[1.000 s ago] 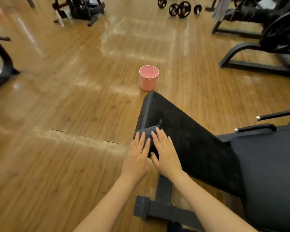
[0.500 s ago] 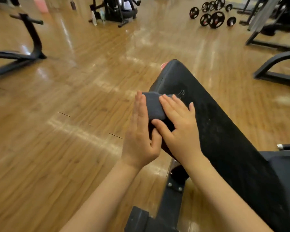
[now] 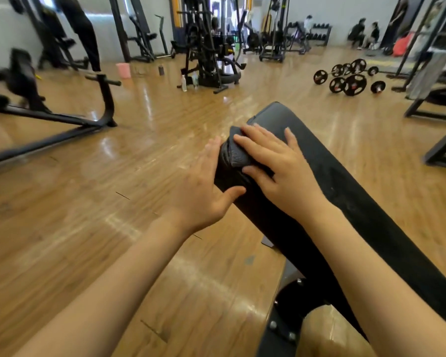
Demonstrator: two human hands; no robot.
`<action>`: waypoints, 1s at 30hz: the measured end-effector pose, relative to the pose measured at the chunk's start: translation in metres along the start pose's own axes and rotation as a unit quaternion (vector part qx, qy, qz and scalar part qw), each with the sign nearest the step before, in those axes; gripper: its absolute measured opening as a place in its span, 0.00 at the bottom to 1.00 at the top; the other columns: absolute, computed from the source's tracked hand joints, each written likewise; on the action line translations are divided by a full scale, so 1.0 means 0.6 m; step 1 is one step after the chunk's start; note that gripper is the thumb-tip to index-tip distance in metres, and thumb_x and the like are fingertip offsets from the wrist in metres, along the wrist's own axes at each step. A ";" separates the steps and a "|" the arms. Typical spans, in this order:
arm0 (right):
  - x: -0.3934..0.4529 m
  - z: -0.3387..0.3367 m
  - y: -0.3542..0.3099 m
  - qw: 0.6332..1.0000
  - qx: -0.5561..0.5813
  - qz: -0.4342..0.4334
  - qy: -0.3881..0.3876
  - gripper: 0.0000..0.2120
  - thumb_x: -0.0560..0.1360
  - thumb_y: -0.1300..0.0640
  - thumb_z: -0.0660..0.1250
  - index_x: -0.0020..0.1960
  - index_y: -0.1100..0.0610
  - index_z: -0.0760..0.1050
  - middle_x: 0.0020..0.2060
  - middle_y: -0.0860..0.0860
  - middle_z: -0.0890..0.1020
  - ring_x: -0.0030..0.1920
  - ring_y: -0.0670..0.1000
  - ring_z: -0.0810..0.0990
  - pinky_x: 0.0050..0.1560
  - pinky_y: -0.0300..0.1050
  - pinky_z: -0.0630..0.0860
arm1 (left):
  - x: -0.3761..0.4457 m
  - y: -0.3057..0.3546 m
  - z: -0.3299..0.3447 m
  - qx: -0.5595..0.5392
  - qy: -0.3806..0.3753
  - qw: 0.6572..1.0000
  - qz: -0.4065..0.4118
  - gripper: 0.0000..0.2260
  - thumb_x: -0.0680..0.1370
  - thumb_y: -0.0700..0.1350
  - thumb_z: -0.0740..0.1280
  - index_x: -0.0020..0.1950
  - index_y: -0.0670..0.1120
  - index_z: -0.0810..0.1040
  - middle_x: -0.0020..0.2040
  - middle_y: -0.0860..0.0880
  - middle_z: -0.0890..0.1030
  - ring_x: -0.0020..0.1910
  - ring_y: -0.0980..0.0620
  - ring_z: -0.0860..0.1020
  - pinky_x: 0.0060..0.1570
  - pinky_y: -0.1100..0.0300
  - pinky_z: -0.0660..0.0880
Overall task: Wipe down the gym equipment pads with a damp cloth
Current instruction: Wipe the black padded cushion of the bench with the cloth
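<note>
A: The bench pad (image 3: 345, 202) is long and narrow, its length running from near right up to far left, its top end raised; padding firm, slick cover.

B: And the cloth (image 3: 238, 155)?

A: Soft, limp, likely damp, draped over the pad's left edge. Right hand (image 3: 278, 171) presses it flat, fingers straight; left hand (image 3: 204, 189) rests open-fingered against the side.

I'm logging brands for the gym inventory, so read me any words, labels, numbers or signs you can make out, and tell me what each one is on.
No text can be read in this view.
Weight plates: reddish centre marks, too small and blurred to read.
Bottles on the floor: any labels too small to read.
Bench pad, cloth, pink bucket: no print visible.
</note>
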State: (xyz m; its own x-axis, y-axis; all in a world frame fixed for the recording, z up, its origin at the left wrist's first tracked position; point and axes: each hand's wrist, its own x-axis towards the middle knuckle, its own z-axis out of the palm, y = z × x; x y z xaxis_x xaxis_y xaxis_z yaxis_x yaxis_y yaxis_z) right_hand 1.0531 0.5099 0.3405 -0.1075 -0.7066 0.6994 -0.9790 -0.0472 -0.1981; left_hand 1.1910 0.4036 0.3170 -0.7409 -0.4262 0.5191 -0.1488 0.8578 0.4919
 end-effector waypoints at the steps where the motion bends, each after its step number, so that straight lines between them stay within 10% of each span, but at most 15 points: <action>1: 0.006 -0.001 0.000 1.000 0.020 -0.015 -0.008 0.21 0.75 0.56 0.61 0.68 0.55 0.70 0.68 0.51 0.71 0.68 0.47 0.66 0.70 0.56 0.58 | 0.000 0.005 -0.005 0.011 -0.010 1.000 -0.009 0.44 0.70 0.63 0.64 0.77 0.41 0.53 0.76 0.43 0.61 0.75 0.46 0.61 0.70 0.46 0.64; 9: 0.042 -0.008 0.087 0.999 0.000 -0.043 -0.013 0.23 0.71 0.72 0.63 0.64 0.57 0.75 0.62 0.53 0.77 0.61 0.54 0.77 0.62 0.47 0.73 | 0.017 0.061 -0.045 0.190 -0.082 0.978 -0.020 0.47 0.73 0.58 0.70 0.78 0.42 0.43 0.79 0.45 0.47 0.77 0.51 0.46 0.71 0.63 0.42; 15: 0.117 -0.010 0.165 0.987 0.002 0.154 -0.043 0.25 0.72 0.73 0.57 0.65 0.59 0.73 0.65 0.55 0.74 0.66 0.55 0.71 0.67 0.43 0.64 | 0.030 0.100 -0.047 0.229 -0.164 0.955 -0.093 0.54 0.69 0.67 0.67 0.78 0.42 0.38 0.79 0.46 0.41 0.77 0.50 0.42 0.72 0.60 0.43; 24: 0.054 -0.016 0.072 0.989 0.084 -0.026 -0.117 0.24 0.78 0.63 0.61 0.72 0.54 0.63 0.72 0.47 0.63 0.72 0.43 0.55 0.70 0.34 0.49 | 0.042 0.120 -0.041 0.292 -0.203 0.923 -0.148 0.52 0.72 0.68 0.62 0.75 0.39 0.33 0.78 0.42 0.36 0.77 0.47 0.37 0.74 0.56 0.42; 30: 0.101 -0.005 0.176 0.989 0.096 0.055 -0.102 0.25 0.76 0.69 0.59 0.70 0.52 0.67 0.70 0.49 0.68 0.70 0.52 0.66 0.69 0.43 0.61 | 0.045 0.129 -0.039 0.298 -0.214 0.911 -0.189 0.52 0.72 0.67 0.64 0.76 0.40 0.33 0.78 0.43 0.36 0.77 0.47 0.38 0.76 0.52 0.44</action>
State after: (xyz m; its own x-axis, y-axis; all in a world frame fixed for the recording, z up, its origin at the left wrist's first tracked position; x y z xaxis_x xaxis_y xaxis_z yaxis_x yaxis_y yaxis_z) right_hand 0.9425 0.4640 0.3640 -0.1547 -0.8421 0.5167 -0.9106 -0.0814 -0.4052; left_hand 1.1749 0.4516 0.3851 -0.7312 -0.6821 0.0094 -0.6811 0.7308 0.0460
